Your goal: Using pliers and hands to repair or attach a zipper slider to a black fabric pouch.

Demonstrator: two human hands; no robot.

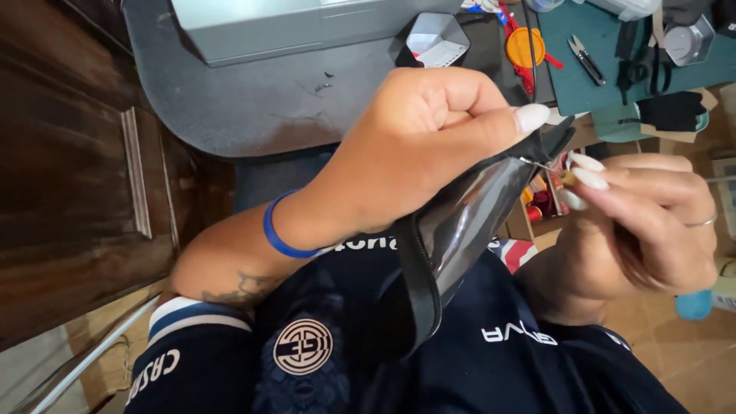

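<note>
Much of the black pouch (452, 230) is hard to read: its lower end sinks into the dark navy shirt (491, 353) below, and its top corner is covered by the left hand (429, 138), so its full outline cannot be made out. The left hand is closed into a fist, thumb pressed down on the pouch's upper edge, pinching the glossy fabric. The right hand (652, 222) has its fingertips pressed together around a thin needle (546, 165), whose point touches the pouch corner; any thread is too fine to see. The pouch hangs in the air between the two hands, close above the person's chest, with its long axis running from upper right down to lower left, its zipper (425, 287) following that edge. Beyond the hands lies a grey work surface (253, 100), its curved edge near the left wrist, and a green cutting mat (594, 69) with scissors (586, 57), well apart.
</note>
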